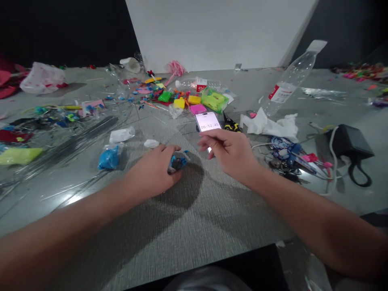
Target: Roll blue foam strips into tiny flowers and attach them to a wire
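My left hand [157, 167] rests low over the table, thumb and fingers curled round a small blue and dark grey lump [178, 162] that looks like modelling clay. A tiny blue bit [186, 151] lies just past it. Higher and to the right, my right hand [230, 151] has its fingers bent together in a pinch; what is between them, if anything, is hidden. It partly covers a phone [206, 120] with a lit timer screen. Left of my left hand are a bag of blue clay [108, 157], a white packet [121, 134] and a white lump [151, 143].
Behind the phone lie clay packets, a green wrapper [214, 100] and a plastic bottle [198, 84] on its side. Another bottle [283, 87] leans at the right, near crumpled tissue [269, 124], black-and-yellow pliers [230, 122], cables and a black adapter [350, 145]. Thin wires [75, 147] spread leftward.
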A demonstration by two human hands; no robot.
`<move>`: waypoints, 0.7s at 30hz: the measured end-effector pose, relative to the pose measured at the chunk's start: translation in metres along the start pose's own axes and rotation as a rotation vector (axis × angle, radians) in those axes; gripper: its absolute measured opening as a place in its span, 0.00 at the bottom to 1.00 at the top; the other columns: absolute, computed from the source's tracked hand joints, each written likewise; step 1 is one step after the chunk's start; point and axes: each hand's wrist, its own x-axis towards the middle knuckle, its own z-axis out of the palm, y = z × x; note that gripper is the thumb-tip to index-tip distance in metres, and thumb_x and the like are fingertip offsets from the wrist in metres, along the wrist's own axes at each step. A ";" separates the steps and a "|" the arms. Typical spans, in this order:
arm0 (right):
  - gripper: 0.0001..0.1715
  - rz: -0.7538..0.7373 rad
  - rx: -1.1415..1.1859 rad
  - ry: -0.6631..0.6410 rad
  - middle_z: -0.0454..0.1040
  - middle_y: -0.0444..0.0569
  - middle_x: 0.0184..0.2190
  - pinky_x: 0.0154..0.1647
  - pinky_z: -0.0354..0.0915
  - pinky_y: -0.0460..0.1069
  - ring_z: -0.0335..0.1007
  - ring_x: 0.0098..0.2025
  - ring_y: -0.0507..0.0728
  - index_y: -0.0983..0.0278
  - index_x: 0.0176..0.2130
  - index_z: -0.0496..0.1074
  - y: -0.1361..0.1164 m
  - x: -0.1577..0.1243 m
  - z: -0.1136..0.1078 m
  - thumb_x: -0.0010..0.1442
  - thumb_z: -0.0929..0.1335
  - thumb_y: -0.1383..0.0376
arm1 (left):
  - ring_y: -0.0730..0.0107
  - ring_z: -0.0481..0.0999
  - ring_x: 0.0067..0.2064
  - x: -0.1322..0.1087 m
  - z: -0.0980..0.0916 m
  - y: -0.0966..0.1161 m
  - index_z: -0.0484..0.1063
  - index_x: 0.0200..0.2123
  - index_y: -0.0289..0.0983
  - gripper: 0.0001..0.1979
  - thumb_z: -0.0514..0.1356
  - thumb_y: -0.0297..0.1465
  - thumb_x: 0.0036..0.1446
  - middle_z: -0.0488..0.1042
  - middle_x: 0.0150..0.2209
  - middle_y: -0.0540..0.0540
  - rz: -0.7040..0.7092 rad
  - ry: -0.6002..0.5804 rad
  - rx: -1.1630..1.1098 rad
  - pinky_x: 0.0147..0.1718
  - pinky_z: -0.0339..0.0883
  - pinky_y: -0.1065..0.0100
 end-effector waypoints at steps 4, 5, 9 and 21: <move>0.06 0.004 -0.007 0.034 0.82 0.47 0.35 0.28 0.72 0.47 0.76 0.29 0.52 0.62 0.40 0.80 -0.001 0.001 0.000 0.62 0.73 0.65 | 0.41 0.75 0.54 0.000 -0.012 -0.003 0.66 0.64 0.32 0.34 0.62 0.39 0.55 0.74 0.56 0.31 -0.045 0.007 -0.058 0.53 0.67 0.48; 0.05 0.006 -0.006 0.040 0.81 0.45 0.32 0.27 0.71 0.47 0.74 0.27 0.51 0.63 0.37 0.80 -0.002 0.002 0.000 0.59 0.75 0.64 | 0.43 0.76 0.53 0.001 -0.016 -0.004 0.67 0.63 0.34 0.33 0.62 0.40 0.55 0.75 0.55 0.33 -0.044 -0.004 -0.113 0.53 0.67 0.49; 0.10 0.011 0.065 0.026 0.77 0.44 0.26 0.26 0.66 0.46 0.69 0.25 0.49 0.63 0.34 0.78 -0.006 0.001 -0.002 0.64 0.73 0.59 | 0.54 0.77 0.48 0.001 -0.031 -0.004 0.72 0.58 0.42 0.27 0.65 0.42 0.57 0.77 0.50 0.43 -0.067 -0.157 -0.463 0.47 0.70 0.56; 0.08 0.051 0.291 -0.001 0.78 0.44 0.27 0.26 0.66 0.44 0.70 0.27 0.49 0.63 0.35 0.79 -0.014 -0.002 -0.002 0.59 0.76 0.61 | 0.67 0.80 0.42 -0.002 -0.039 0.001 0.76 0.54 0.45 0.22 0.71 0.31 0.56 0.79 0.46 0.46 -0.252 -0.488 -1.476 0.42 0.74 0.68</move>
